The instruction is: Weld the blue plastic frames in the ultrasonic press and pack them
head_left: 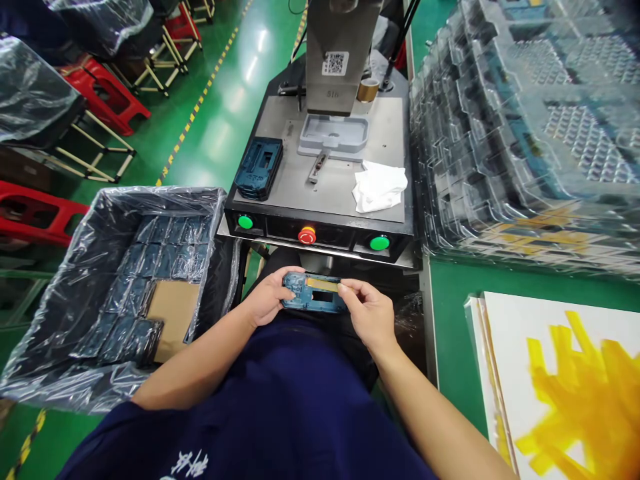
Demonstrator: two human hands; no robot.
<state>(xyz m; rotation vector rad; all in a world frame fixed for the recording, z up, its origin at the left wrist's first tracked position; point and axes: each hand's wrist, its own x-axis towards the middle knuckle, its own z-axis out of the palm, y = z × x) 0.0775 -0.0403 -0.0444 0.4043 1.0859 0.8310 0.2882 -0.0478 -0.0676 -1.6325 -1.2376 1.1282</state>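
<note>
My left hand (267,297) grips the left end of a blue plastic part (314,300) held low in front of my lap. My right hand (369,313) pinches its right end, with the fingertips on a yellow tape strip (323,283) that lies along the part's top edge. Both hands are closed on it. Ahead stands a press machine (330,60) with a grey nest fixture (334,132) on its steel bed. A second blue part (260,167) lies on the bed's left side.
A white cloth (380,187) lies on the bed's right. Two green buttons (245,222) and a red stop button (307,235) line the machine's front. A plastic-lined bin (90,227) of blue parts sits left. Clear trays (525,133) stack right, above a white sheet with yellow tape strips (580,387).
</note>
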